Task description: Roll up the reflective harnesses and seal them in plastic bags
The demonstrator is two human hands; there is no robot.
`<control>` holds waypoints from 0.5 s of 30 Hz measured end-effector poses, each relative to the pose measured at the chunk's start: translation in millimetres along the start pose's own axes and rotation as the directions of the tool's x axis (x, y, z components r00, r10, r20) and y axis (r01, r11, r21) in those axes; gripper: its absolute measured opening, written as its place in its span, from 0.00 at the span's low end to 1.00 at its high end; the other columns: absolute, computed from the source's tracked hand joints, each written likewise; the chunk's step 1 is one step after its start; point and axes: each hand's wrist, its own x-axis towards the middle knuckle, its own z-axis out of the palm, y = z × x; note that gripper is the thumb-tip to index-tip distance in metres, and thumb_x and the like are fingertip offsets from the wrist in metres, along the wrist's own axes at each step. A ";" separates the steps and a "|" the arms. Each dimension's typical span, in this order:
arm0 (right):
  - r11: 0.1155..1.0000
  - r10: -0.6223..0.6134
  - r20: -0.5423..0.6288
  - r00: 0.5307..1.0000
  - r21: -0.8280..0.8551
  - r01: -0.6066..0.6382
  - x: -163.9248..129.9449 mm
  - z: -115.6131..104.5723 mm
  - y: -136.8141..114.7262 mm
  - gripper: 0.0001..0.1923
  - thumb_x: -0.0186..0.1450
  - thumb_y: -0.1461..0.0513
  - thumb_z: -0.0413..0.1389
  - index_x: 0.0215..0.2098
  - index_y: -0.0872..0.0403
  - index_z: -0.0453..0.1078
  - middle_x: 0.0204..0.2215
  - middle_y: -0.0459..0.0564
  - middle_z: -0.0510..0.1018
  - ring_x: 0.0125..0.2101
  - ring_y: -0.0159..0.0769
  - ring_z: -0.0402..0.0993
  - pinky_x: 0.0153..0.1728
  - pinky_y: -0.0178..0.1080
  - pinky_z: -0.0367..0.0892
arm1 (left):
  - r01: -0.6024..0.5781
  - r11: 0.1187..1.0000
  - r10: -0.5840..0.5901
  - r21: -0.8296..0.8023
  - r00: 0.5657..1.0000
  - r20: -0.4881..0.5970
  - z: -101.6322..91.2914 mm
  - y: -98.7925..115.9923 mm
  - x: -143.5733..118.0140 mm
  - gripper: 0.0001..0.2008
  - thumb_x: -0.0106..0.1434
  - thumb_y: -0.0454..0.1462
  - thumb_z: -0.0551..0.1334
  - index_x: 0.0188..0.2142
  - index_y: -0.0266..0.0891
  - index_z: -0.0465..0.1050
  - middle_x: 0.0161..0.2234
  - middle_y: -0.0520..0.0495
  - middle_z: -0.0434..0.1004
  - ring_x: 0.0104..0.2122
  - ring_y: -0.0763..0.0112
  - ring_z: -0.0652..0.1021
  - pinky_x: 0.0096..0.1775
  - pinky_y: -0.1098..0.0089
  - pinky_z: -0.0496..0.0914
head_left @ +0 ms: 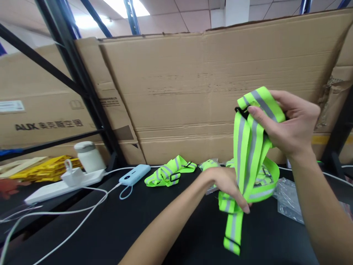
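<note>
My right hand [292, 117] is raised at the right, its thumb and fingers closed on the top of a neon green reflective strap [245, 154] with grey stripes. A black buckle shows just beside that thumb. Lower down, my left hand [227, 184] is wrapped round the gathered lengths of the same strap; its fingers are partly hidden behind the webbing. One loose end with a black slider hangs below the left hand, and a loop bulges out to the right. On the black table lies another bundled reflective strap [169, 173], left of my hands.
Packed green straps [209, 164] lie behind my left hand. Clear plastic bags [288, 198] rest at the right. Leftward are a blue power bank [135, 175], a white power strip [66, 186], cables, a white jar [89, 157] and yellow packets [46, 168]. A cardboard wall [176, 92] stands behind.
</note>
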 end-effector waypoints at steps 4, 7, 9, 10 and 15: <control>0.998 -0.053 -0.106 0.993 0.008 0.054 5.5 -7.6 -17.4 0.10 0.64 0.60 0.66 0.45 0.48 0.79 0.38 0.46 0.84 0.40 0.46 0.83 0.39 0.45 0.79 | 0.181 0.946 0.072 0.267 0.689 -0.721 -23.8 -22.4 -17.8 0.11 0.52 0.32 0.72 0.37 0.42 0.81 0.40 0.45 0.82 0.41 0.53 0.80 0.43 0.61 0.74; 0.992 -0.120 -0.075 0.990 0.019 0.122 8.6 -12.8 -28.2 0.11 0.63 0.61 0.67 0.45 0.47 0.79 0.38 0.44 0.84 0.40 0.45 0.82 0.39 0.44 0.80 | 0.213 0.917 0.299 0.338 0.196 -0.934 -36.1 -37.2 -19.5 0.11 0.59 0.28 0.64 0.39 0.41 0.80 0.45 0.41 0.78 0.47 0.54 0.77 0.47 0.61 0.72; 0.993 -0.107 0.074 0.992 0.055 0.103 8.4 -13.7 -30.1 0.13 0.61 0.61 0.69 0.45 0.44 0.79 0.38 0.43 0.84 0.38 0.44 0.83 0.37 0.43 0.81 | 0.217 0.909 0.361 0.355 0.014 -0.933 -37.6 -49.4 -16.1 0.11 0.63 0.29 0.62 0.42 0.43 0.78 0.49 0.42 0.75 0.52 0.54 0.74 0.52 0.60 0.70; 0.994 -0.086 0.151 0.985 0.075 0.076 7.4 -12.6 -28.8 0.13 0.61 0.60 0.69 0.44 0.44 0.79 0.38 0.43 0.84 0.37 0.43 0.83 0.37 0.43 0.81 | 0.207 0.914 0.357 0.350 0.001 -0.934 -36.2 -57.0 -13.6 0.11 0.64 0.31 0.62 0.44 0.44 0.77 0.51 0.42 0.74 0.54 0.53 0.73 0.54 0.60 0.69; 0.989 -0.001 0.508 0.861 0.130 -0.075 -4.9 9.6 0.3 0.11 0.61 0.58 0.68 0.42 0.50 0.80 0.41 0.46 0.85 0.40 0.42 0.82 0.43 0.41 0.77 | 0.172 0.955 0.151 0.243 0.425 -0.893 -20.7 -100.9 3.0 0.22 0.67 0.38 0.60 0.61 0.43 0.66 0.63 0.38 0.65 0.66 0.47 0.60 0.62 0.50 0.62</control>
